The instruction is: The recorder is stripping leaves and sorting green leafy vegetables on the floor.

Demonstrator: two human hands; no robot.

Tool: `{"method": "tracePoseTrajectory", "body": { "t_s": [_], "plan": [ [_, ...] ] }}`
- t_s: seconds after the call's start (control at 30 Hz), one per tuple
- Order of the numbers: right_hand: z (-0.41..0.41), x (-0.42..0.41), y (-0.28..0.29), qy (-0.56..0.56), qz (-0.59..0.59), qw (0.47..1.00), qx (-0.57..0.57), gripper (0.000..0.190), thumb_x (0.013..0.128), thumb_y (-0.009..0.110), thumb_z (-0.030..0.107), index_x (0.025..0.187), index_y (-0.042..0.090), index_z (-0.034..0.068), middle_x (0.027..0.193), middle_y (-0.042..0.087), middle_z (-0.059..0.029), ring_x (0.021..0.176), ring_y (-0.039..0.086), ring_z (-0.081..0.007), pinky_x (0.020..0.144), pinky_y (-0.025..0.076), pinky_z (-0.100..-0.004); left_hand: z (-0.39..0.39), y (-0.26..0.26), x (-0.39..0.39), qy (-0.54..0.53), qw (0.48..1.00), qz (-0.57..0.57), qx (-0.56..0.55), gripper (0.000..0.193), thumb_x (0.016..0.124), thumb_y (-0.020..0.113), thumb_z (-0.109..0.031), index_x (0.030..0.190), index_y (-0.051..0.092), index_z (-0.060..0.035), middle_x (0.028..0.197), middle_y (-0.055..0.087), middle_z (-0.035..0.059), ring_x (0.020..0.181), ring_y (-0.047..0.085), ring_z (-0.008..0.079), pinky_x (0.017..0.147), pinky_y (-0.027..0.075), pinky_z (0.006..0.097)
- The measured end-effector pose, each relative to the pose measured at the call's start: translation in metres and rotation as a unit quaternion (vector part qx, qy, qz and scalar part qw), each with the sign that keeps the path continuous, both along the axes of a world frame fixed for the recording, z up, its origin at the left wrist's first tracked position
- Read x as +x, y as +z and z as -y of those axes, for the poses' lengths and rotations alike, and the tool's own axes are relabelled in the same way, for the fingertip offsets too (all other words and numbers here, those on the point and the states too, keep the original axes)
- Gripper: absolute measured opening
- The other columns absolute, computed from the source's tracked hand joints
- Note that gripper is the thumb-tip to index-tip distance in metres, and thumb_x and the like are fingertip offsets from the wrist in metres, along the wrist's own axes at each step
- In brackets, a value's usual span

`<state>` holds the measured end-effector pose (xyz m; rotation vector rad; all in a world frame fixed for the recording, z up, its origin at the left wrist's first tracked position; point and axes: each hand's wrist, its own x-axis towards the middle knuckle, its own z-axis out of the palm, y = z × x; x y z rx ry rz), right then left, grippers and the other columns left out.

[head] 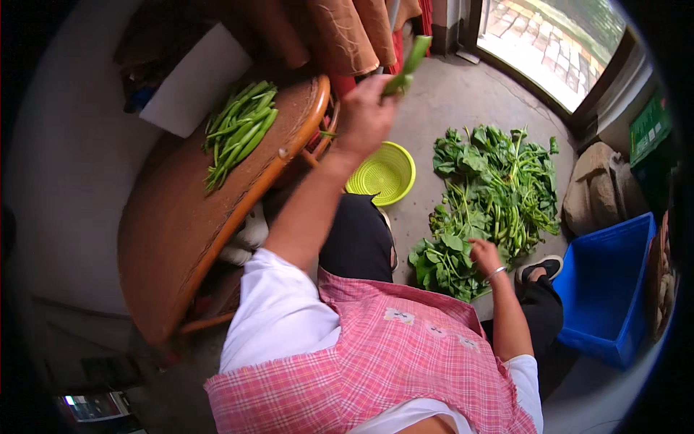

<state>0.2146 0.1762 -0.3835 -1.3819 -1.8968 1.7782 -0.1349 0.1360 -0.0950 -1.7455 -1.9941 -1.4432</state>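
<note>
My left hand (371, 111) is raised beyond the table edge, above and beside a yellow-green plastic basket (404, 173). It grips a short green stalk or pod (416, 57), blurred, that sticks up past the fingers. On the floor to the right spreads a large heap of leafy green vegetables (501, 179). My right hand (484, 256), with a bracelet at the wrist, is over the near part of that heap, its fingers partly curled. Whether it pinches a leaf cannot be made out. A pile of long green stalks or pods (244, 127) lies on the brown table (179, 233).
A white box or board (195, 78) stands behind the pile on the table. Brown cloth (347, 35) hangs at the top. On the right are a blue plastic bin (607, 287), a tan sack (596, 184) and a green box (648, 133). A doorway (547, 49) opens at upper right.
</note>
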Motion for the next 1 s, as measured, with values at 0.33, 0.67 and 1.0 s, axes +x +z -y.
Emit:
{"method": "tracePoseTrajectory", "body": {
  "t_s": [0.33, 0.67, 1.0],
  "plan": [
    [0.053, -0.001, -0.035, 0.156, 0.266, 0.939, 0.151, 0.045, 0.072, 0.052, 0.028, 0.113, 0.052, 0.009, 0.109, 0.053, -0.019, 0.099, 0.051, -0.0344, 0.086, 0.041, -0.0398, 0.144, 0.008, -0.243, 0.276, 0.882, -0.164, -0.346, 0.05, 0.076, 0.044, -0.017, 0.125, 0.04, -0.0102, 0.118, 0.048, 0.0174, 0.11, 0.045, 0.0328, 0.092, 0.036, 0.0397],
    [0.043, 0.019, -0.02, 0.042, 0.351, 0.926, 0.133, 0.043, 0.075, 0.051, 0.028, 0.117, 0.049, 0.019, 0.122, 0.045, -0.0072, 0.112, 0.042, -0.0265, 0.092, 0.037, -0.0409, 0.07, 0.027, -0.084, 0.198, 0.896, -0.379, -0.117, 0.048, 0.078, 0.055, -0.029, 0.122, 0.043, -0.0104, 0.123, 0.044, 0.0089, 0.115, 0.039, 0.0254, 0.096, 0.026, 0.0413],
    [0.015, 0.02, -0.05, 0.026, 0.293, 0.942, 0.161, 0.044, 0.073, 0.052, 0.031, 0.112, 0.052, 0.011, 0.11, 0.051, -0.0148, 0.104, 0.048, -0.0287, 0.09, 0.039, -0.0358, -0.043, -0.084, 0.063, -0.118, 0.955, -0.25, -0.112, 0.04, 0.075, 0.06, -0.027, 0.11, 0.052, -0.0097, 0.113, 0.05, 0.0097, 0.108, 0.044, 0.0254, 0.095, 0.026, 0.0409]
  ]
}}
